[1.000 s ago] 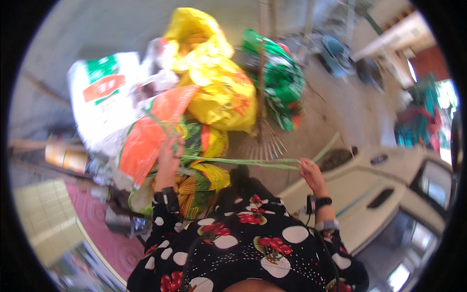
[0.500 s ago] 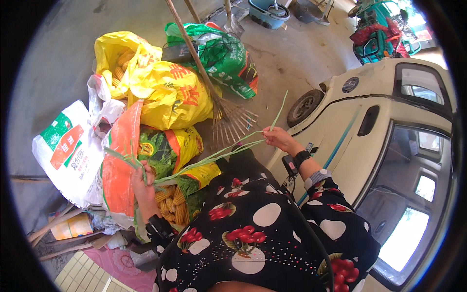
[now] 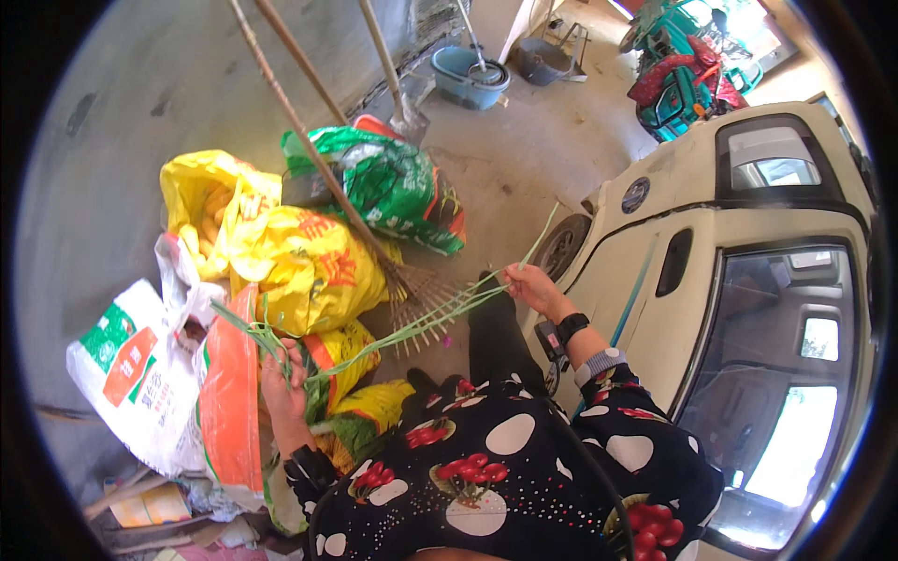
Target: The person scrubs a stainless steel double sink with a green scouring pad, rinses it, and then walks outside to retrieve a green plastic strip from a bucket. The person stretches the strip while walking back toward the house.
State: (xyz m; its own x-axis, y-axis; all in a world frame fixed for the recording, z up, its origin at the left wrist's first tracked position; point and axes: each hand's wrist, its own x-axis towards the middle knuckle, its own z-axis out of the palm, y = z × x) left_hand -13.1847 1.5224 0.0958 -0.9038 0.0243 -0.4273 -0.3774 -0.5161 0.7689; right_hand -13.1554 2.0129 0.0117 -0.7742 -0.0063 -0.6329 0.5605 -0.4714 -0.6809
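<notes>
Long thin green strips (image 3: 412, 329) stretch slantwise between my two hands, in front of my dark patterned top. My left hand (image 3: 284, 376) is closed around a bunch of them, with loose ends sticking out at its upper left. Farther right and higher, my right hand (image 3: 530, 287) pinches the other end, and a thin tip rises past its fingers. Just left of my left hand stands an orange and white woven sack (image 3: 229, 402). Beyond the strips rest the splayed tines of a rake (image 3: 421, 294).
Yellow bags (image 3: 304, 266), one with corn cobs (image 3: 215, 213) showing, stand beside a green bag (image 3: 402, 196) and a white sack (image 3: 131, 379). A beige van (image 3: 692, 224) fills the right. Farther off are a shovel (image 3: 408, 120), a blue tub (image 3: 463, 92) and a teal vehicle (image 3: 678, 98).
My view has shifted, so the bags, rake and tub appear lower and the van farther left. Both hands keep their hold; the strips look more bunched together between them.
</notes>
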